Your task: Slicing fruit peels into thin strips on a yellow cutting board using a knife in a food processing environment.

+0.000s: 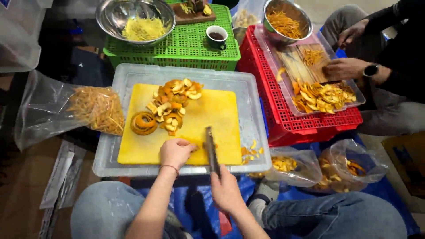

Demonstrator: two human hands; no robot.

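A yellow cutting board (212, 110) lies on a clear plastic lid (248, 88) in front of me. A pile of orange peel pieces (172, 104) sits on the board's upper left, with a coiled peel (143, 122) beside it. My left hand (176, 152) presses on a small piece of peel at the board's near edge, fingers curled. My right hand (226, 190) grips the handle of a knife (210, 146), whose blade stands edge-down on the board just right of my left hand.
A green crate (195, 48) behind holds a steel bowl of yellow shreds (141, 27), a wooden board and a cup (217, 35). A red crate (283, 115) at right carries a tray of peels, where another person's hands (345, 68) work. Bags of peel (97, 108) lie around.
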